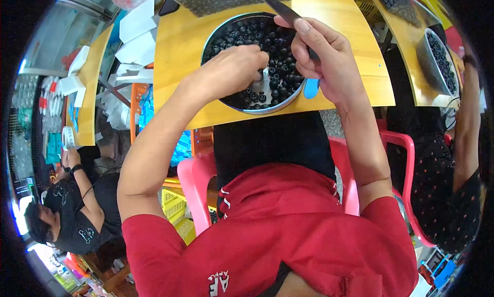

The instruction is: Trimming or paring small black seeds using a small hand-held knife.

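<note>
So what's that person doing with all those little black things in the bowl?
A person in a red shirt sits at a yellow table with a round metal bowl full of small black round pieces. The left hand reaches down into the bowl among the pieces. The right hand holds a tool with a dark blade and a blue handle end over the bowl's rim. Other people sit at tables on either side, one by another bowl of black pieces.

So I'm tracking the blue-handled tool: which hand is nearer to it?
Right. The right hand holds the blue-handled tool over the bowl's right rim; the left hand is apart from it, fingers down among the small black parts.
</note>
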`<state>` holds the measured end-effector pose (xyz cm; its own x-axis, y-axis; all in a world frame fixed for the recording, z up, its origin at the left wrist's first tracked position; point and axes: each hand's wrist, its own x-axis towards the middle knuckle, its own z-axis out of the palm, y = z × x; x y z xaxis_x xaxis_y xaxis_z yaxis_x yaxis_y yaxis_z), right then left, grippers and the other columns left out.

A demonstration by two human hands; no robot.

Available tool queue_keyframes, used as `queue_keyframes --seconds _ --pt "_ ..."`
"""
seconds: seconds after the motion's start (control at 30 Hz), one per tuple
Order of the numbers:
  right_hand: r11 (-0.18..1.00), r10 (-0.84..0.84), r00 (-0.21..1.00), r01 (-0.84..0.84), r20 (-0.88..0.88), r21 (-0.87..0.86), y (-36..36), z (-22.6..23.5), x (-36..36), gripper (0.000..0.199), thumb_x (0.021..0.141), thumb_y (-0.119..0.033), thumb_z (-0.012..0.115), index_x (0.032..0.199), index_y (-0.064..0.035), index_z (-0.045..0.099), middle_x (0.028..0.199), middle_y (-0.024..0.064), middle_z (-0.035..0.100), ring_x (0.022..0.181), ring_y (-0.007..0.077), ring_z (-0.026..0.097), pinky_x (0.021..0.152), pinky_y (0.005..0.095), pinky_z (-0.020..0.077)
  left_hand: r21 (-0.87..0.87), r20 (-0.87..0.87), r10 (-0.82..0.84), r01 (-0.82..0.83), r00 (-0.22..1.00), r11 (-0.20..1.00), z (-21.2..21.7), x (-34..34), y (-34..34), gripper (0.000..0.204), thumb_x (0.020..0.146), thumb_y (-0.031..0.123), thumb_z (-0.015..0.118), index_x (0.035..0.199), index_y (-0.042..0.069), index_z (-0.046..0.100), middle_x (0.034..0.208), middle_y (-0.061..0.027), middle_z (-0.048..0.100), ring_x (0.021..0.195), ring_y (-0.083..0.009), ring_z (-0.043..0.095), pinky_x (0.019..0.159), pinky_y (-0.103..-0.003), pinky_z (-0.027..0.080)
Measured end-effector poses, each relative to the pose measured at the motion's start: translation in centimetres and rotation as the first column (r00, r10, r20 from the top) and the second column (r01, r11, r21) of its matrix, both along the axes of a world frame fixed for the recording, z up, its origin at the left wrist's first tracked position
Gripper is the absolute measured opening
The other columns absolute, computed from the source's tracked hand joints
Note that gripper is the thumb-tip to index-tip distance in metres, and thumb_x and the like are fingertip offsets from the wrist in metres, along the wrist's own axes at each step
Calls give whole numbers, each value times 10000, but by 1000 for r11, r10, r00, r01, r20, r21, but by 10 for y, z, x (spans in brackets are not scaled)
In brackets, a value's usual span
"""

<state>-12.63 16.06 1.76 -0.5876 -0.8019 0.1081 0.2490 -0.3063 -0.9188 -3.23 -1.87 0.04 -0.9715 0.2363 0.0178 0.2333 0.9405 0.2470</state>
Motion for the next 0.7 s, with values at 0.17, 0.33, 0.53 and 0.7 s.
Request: queue_keyframes --seconds 0.17,0.33,0.53,0.7 --pt "998 -32 999 33 -21 51 1 -2 -3 296 954 -204 516 1160 -6 595 605 -47 444 465 -1 305 402 167 208 596 83 210 -217 974 773 19 4 7 291 789 81 677 1061 4 607 827 -78 635 761 -143 611 727 -270 484" --pt "983 -68 992 85 -106 165 0 3 4 334 885 -228 637 1143 -16 608 634 -37 484 474 2 344 407 170 213 958 163 224 -209 961 198 25 12 19 252 807 67 691 1039 -3 621 914 -51 660 784 -75 587 651 -219 445" --pt "991 6 998 3 -63 136 5 4 3 315 876 -234 652 1121 -40 614 649 -21 507 479 11 364 400 178 215 995 94 176 -99 980 20 23 17 31 231 811 55 684 1032 9 636 818 -47 654 677 -73 552 580 -199 415" --pt "983 148 989 -151 29 103 8 8 2 262 911 -205 600 1118 -45 609 617 -14 501 465 15 350 397 178 215 993 74 192 -55 979 -105 16 23 40 223 825 49 666 1042 11 637 809 -50 650 654 -84 546 557 -199 411"
